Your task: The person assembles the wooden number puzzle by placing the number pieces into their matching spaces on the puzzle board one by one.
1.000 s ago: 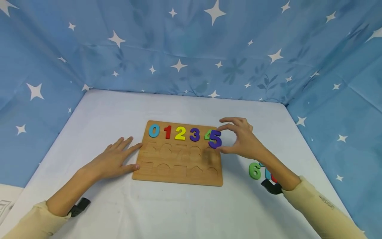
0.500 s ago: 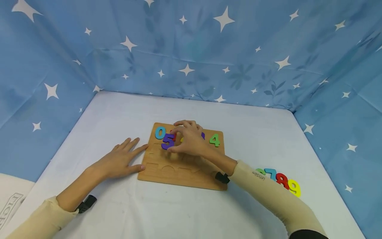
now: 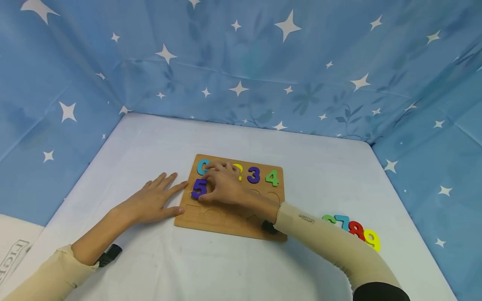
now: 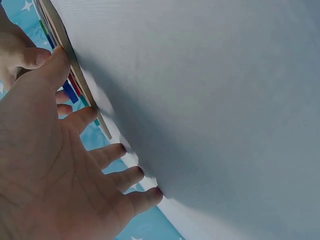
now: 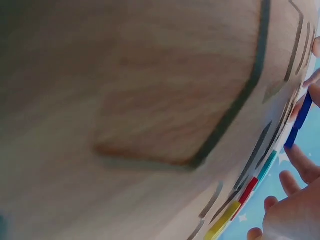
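Note:
A wooden number board (image 3: 229, 228) lies on the white table. My right hand (image 3: 226, 188) is over its left half and pinches a purple number 5 (image 3: 199, 189) between thumb and fingers, at the left end of the middle row. In the right wrist view the blue-looking 5 (image 5: 301, 117) appears tilted to the board. My left hand (image 3: 150, 200) is spread flat, its thumb and index finger touching the board's left edge. Along the top row sit a light blue 0 (image 3: 202, 167), a partly covered yellow 2 (image 3: 239, 168), a purple 3 (image 3: 254, 175) and a green 4 (image 3: 272, 178).
Right of the board, partly behind my right sleeve (image 3: 320, 234), lie a green piece (image 3: 329, 218), a light blue 7 (image 3: 342, 221), a red 8 (image 3: 356, 230) and a yellow 9 (image 3: 372, 240). A blue star-patterned curtain (image 3: 241, 62) surrounds the table.
My right hand has carried the purple 5 leftward across the board, from beside the 4 down to the left end of the middle row. The left hand stays at the board's edge.

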Tool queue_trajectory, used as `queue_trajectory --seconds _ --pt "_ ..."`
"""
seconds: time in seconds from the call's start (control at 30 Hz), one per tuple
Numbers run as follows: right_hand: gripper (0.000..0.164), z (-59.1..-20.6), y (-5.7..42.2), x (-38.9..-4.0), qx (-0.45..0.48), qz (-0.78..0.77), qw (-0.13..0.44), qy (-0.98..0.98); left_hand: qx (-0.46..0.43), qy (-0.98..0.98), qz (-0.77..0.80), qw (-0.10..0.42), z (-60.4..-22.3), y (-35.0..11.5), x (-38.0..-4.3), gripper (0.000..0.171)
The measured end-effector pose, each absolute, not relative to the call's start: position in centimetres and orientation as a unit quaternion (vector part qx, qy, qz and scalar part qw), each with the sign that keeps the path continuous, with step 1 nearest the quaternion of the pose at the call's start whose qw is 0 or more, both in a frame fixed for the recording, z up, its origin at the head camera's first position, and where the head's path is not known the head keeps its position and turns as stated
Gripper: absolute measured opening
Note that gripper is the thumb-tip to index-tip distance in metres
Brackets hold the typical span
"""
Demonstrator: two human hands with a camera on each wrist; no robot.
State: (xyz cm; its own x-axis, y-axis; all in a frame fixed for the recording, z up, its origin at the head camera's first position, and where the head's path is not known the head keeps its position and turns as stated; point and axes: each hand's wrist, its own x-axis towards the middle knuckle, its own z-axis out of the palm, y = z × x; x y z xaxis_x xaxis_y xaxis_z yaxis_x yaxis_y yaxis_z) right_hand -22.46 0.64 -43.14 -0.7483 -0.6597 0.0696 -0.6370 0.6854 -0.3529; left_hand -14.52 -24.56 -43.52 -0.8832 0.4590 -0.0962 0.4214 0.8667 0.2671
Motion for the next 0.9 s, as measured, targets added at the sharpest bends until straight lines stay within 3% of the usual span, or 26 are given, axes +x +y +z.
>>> queue_trajectory --seconds 0.9 --pt "0.063 -43.0 -0.16 -21.99 -0.358 -0.122 0.031 0.925 0.227 0.964 0.123 0.069 -43.57 -24.54 -14.4 0.081"
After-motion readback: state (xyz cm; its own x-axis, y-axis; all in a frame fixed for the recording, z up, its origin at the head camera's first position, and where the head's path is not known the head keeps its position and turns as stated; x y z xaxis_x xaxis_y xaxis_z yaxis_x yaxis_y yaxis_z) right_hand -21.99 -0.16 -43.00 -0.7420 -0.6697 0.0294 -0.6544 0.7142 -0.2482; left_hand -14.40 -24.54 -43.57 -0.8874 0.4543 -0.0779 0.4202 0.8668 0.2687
